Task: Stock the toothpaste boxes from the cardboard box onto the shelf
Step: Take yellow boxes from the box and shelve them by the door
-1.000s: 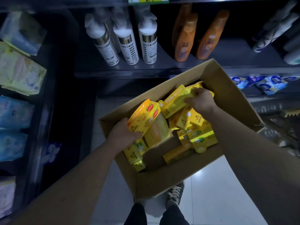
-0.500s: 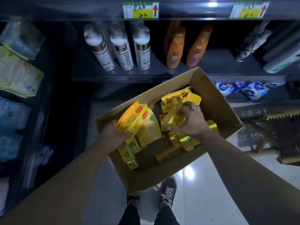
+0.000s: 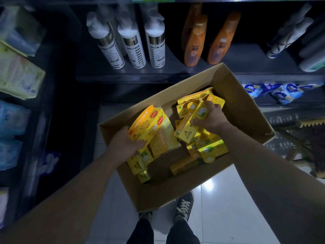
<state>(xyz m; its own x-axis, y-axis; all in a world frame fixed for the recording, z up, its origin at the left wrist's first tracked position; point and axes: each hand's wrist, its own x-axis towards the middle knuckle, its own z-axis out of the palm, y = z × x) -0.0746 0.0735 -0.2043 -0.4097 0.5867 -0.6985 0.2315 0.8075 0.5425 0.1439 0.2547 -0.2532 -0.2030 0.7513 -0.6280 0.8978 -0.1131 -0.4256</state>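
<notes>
both hands are down inside the cardboard box (image 3: 246, 111). left hand (image 3: 124, 147) has its fingers curled round the lower end of a yellow toothpaste pack (image 3: 149, 125) with an orange top edge and red fruit marks, holding it tilted up against the box's left wall. right hand (image 3: 210, 118) grips a long yellow toothpaste box (image 3: 189, 128) slantwise, thumb on the near side and fingers wrapped over the far end. its fingers look to reach a second box behind it, though whether they hold that one too i cannot tell.

more loose toothpaste boxes (image 3: 211, 149) lie jumbled in the carton – a heap under the right hand, a few in the near left corner beneath the left hand, bare cardboard between them. the carton sits askew just in front of the dark shelf (image 3: 246, 57), far corner close to the shelf's front edge; what holds it up is not visible.

on that shelf stand three white pump bottles (image 3: 133, 48), two orange bottles (image 3: 195, 44) beside them, and pale bottles at the far right. blue packets (image 3: 281, 92) lie on a lower level. soft wrapped packs (image 3: 19, 76) fill the left-hand rack. below the carton – glossy floor tiles (image 3: 228, 199) and a pair of dark laced shoes (image 3: 184, 206).
</notes>
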